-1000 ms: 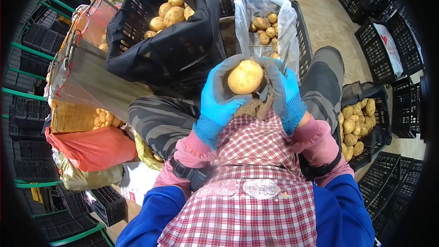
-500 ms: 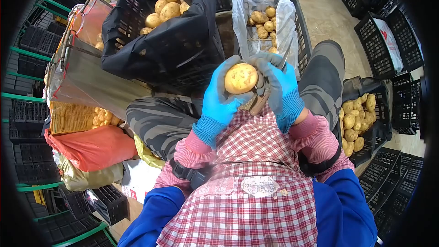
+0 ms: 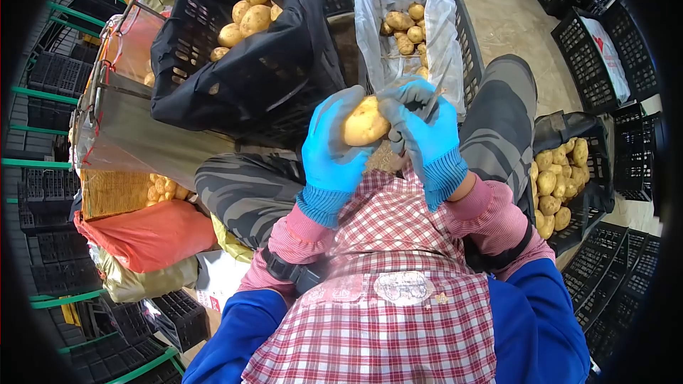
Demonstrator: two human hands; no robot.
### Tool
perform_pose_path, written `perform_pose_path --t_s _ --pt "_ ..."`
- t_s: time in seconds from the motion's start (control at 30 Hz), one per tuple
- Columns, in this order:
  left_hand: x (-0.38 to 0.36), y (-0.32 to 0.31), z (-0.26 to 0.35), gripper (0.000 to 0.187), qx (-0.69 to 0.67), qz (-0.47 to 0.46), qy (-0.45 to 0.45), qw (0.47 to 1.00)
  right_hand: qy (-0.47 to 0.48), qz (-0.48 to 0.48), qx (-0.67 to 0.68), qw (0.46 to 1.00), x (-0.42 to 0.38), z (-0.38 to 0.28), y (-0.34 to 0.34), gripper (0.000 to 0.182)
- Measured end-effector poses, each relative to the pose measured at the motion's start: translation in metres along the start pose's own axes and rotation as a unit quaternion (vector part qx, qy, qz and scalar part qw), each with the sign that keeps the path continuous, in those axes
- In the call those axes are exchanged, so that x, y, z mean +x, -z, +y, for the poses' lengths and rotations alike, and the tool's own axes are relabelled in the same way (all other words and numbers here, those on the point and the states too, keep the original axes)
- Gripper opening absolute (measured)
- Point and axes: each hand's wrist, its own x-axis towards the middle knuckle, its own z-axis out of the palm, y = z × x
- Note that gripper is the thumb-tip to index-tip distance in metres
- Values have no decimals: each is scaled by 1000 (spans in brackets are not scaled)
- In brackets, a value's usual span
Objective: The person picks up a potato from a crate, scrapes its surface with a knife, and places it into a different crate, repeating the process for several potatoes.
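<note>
Left hand (image 3: 329, 153) cupped around one potato (image 3: 365, 121), right hand (image 3: 421, 131) pinching a thin blade (image 3: 431, 99) against it, above the lap. Likely to slip and nick a glove if grip loosens. Beyond: two crates of potatoes, black-lined (image 3: 213, 64) and clear-lined (image 3: 455, 25); a third (image 3: 594, 192) right

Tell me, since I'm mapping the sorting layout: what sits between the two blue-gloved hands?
In the head view, a single yellow potato sits between the left hand and the right hand, both touching it.
</note>
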Motion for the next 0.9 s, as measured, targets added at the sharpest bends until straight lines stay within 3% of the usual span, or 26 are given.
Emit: perform_pose_path --t_s 0.1,0.23,0.33,0.43,0.53,0.6,0.7,0.8,0.9 --pt "-2 -8 7 68 -107 14 125 986 -11 17 36 999 2 8 6 18" --pt "-2 -5 1 69 -83 19 34 996 37 39 52 997 3 12 9 20" --pt "0 1 0 67 -43 18 0 999 27 22 -22 999 -5 -1 6 27" --pt "3 6 6 63 46 10 -19 999 90 -41 -64 993 -2 9 2 36" --pt "8 8 12 61 154 -4 -65 986 64 -85 0 994 0 14 -5 45" --pt "12 8 15 61 191 -1 -96 977 6 -115 -51 992 2 -2 3 50" --pt "14 8 17 63 203 -18 -90 975 -53 -133 -30 989 2 -7 11 49" --pt "21 12 23 62 216 -58 -66 972 -39 -139 -3 989 4 -1 17 46" --pt "30 15 36 65 311 -111 -35 943 -83 -163 50 982 2 -4 16 46"
